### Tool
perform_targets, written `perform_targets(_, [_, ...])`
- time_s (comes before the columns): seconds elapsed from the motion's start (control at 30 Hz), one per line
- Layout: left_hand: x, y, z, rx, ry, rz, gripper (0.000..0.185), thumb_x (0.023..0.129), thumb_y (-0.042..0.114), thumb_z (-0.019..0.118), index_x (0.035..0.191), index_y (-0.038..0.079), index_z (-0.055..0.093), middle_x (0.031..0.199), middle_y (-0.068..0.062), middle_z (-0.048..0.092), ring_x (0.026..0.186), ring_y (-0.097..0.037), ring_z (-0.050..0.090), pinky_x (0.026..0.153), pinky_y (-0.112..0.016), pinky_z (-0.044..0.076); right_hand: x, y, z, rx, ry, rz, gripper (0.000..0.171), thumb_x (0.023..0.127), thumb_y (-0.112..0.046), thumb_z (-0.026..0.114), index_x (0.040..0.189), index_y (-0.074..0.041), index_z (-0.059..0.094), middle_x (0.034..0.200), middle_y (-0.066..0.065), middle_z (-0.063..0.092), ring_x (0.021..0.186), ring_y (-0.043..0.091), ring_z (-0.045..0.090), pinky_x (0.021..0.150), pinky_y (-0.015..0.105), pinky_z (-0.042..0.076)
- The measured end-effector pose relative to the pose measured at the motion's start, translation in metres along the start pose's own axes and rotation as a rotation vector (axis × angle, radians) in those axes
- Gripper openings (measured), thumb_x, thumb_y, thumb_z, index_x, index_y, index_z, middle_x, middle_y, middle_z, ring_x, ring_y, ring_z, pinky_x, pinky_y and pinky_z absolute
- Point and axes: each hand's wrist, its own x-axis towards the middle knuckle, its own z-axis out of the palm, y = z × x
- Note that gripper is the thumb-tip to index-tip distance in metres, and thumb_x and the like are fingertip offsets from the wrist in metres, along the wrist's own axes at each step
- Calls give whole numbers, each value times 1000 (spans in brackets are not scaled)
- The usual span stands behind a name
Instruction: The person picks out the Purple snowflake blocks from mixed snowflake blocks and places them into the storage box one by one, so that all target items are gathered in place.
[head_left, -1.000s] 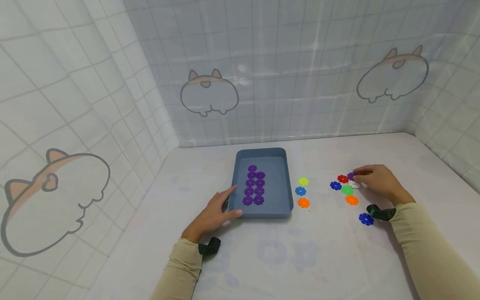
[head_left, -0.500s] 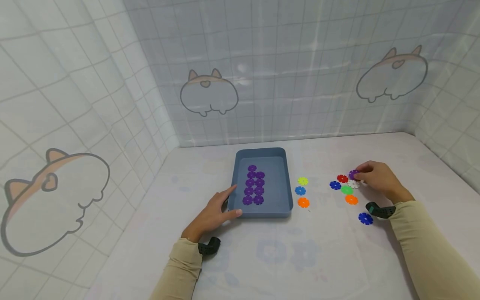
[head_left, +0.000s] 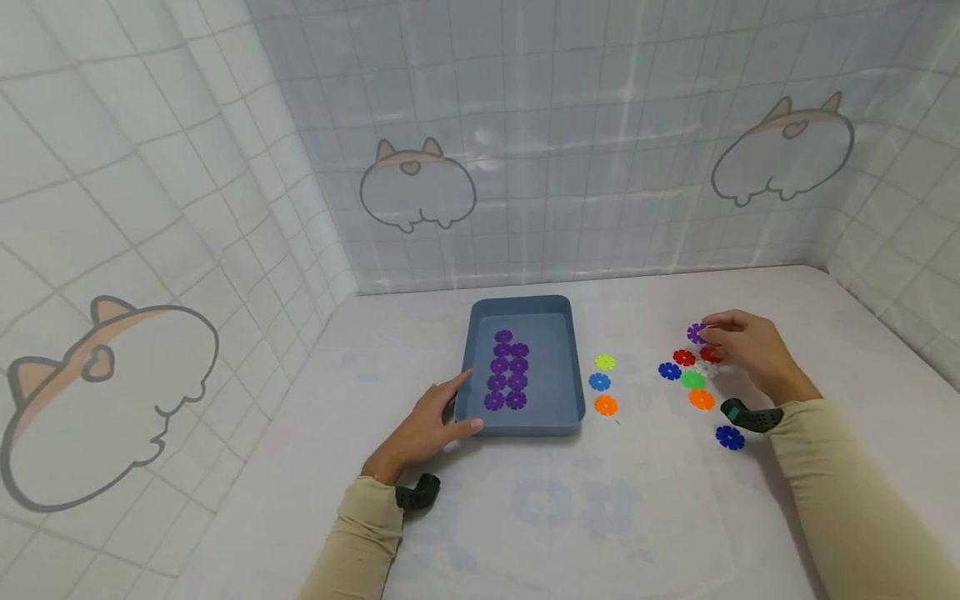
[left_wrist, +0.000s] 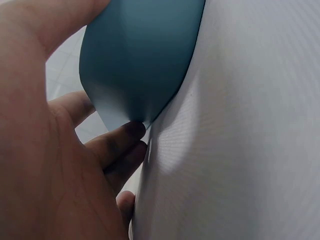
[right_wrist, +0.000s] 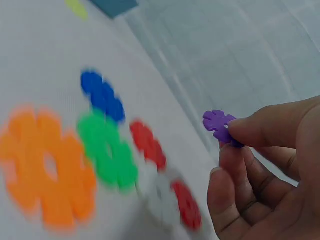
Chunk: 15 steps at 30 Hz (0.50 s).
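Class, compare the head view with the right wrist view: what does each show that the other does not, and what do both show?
Only the head view shows the left hand resting against the blue plastic tray, the purple flower discs lined up inside it, and the lone blue flower disc near the right sleeve.

Only the right wrist view shows close up how the fingertips pinch the disc by its edge.

Both show the right hand holding one purple flower-shaped plastic disc above the table, over scattered orange, green, red, white and blue discs.

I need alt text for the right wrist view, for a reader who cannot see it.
The right hand pinches a purple flower-shaped disc above a white table. Below lie blurred discs: orange, green, blue, two red and one white.
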Motion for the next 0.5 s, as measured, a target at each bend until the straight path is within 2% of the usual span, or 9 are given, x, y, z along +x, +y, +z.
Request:
perform_targets(0.07, [0,0,0,3,-1,1,85,93,55,65,161,31,22,164,-5,24,151,-33,14,118,-60,13,1,-7,4,37,-13,-11,57,103,-43,54,143,-4,51,134,22,52,113,35,52,76,18,51])
perform_targets(0.2, [0,1,1,7,-2,-2,85,93,56,64,162,31,21,164,-6,23,151,-35,11,118,-61,9,2,-22,13,80,-67,-25,55,104,-42,54,146,-6,51,138,20,50,117,35,51,85,27,51])
perform_targets(0.33, [0,1,1,6,-4,0,86,92,56,65,162,31,21,164,-6,24,151,-35,11,118,-61,9,7,-36,26,136,-115,-28,51,105,-36,53,145,-4,51,139,21,51,121,36,52,94,30,51])
perform_targets(0.5, [0,0,0,8,2,-7,85,92,57,65,161,32,22,164,-4,24,151,-34,12,118,-60,11,16,-53,51,222,-165,-51,45,105,-26,57,141,0,54,136,21,55,124,37,54,95,28,52])
